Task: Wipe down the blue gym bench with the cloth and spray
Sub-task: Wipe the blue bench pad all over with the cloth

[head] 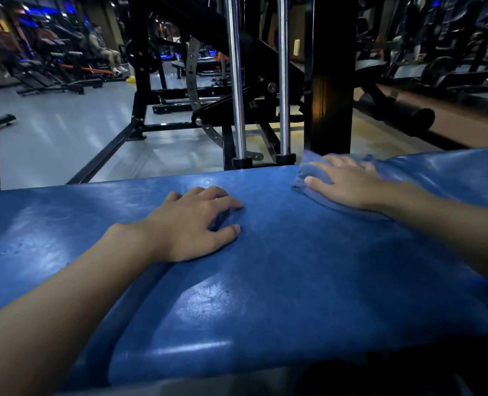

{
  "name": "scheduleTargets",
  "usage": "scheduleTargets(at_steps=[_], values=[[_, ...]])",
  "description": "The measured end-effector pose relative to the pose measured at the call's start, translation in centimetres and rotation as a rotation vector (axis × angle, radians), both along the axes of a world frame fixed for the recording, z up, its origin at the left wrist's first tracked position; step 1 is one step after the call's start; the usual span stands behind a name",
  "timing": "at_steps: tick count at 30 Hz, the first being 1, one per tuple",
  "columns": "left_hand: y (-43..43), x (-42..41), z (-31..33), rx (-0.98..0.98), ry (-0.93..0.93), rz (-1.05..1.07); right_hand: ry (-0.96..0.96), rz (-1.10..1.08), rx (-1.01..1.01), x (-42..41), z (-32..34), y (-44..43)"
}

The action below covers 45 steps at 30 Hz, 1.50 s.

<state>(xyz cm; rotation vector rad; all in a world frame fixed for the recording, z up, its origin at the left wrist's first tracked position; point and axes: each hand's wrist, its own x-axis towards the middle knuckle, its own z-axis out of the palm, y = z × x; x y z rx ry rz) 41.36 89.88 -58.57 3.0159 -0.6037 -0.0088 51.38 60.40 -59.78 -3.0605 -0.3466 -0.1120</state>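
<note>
Here our right hand presses fingers flat, spread on the cloth at the bench's far edge; bench runs left-right, unwiped stretch lies leftward. Left hand braces, fingers loosely curled, empty. No spray visible.

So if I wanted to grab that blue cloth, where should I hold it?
Probably the left end of the cloth, coming in from the left. That end sticks out past the right hand, which lies flat on the rest and pins it to the bench. The cloth is flat and soft, so pinch the free edge from above. The left hand rests empty close by.
</note>
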Motion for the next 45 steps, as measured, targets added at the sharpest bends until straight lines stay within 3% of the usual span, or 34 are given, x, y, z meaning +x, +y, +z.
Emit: scheduleTargets(at_steps=[7,11,14,20,24,27,33,37,41,45], values=[[0.2,0.6,0.0,-0.024,-0.009,0.006,-0.007,0.500,0.017,-13.6,-0.2,3.2],[0.8,0.9,-0.3,-0.054,-0.016,0.006,0.048,0.636,0.026,-15.4,0.2,2.8],[1.1,0.8,-0.3,-0.063,-0.027,0.007,0.045,0.578,0.032,-11.7,0.4,2.9],[1.6,-0.2,-0.1,-0.046,-0.038,0.008,0.008,0.137,0.048,0.4,0.5,0.7],[2.3,-1.0,0.0,-0.023,-0.028,0.018,0.050,-0.029,0.000,3.2,0.2,1.4],[2.7,-1.2,0.0,-0.041,-0.003,0.017,-0.001,0.034,0.000,0.1,-0.2,3.1],[3.6,-0.3,-0.1,-0.210,0.030,0.065,0.006,0.465,0.002,-12.8,0.0,7.3],[3.5,-0.8,0.2,-0.302,-0.013,0.075,0.071,0.588,-0.005,-15.9,0.6,7.6],[0.2,-3.1,2.1,-0.395,-0.196,-0.090,0.010,0.467,0.278,-15.0,1.4,5.4],[-6.2,-7.1,1.6,-0.132,-0.239,-0.373,-0.133,0.129,0.336,-12.9,1.6,-0.4]])
